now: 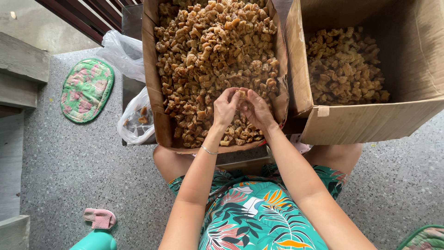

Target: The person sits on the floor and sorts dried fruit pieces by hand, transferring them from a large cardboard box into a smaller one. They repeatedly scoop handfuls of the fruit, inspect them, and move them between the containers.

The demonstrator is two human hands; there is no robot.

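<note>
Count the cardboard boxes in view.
2. One box sits under both hands, full of brown chunks; the other box stands right of it, partly filled. None appear hidden.

The left hand (225, 109) and the right hand (255, 109) meet fingertip to fingertip over the near cardboard box (150, 83), pinching 1 brown chunk (240, 94) between them above the heap of golden-brown fried pieces (212, 51). A second cardboard box (370, 122) to the right holds a lower pile. A clear plastic bag (136, 121) with a few pieces lies left of the box, near a green oval mat (86, 89) on the speckled floor (69, 162).
</note>
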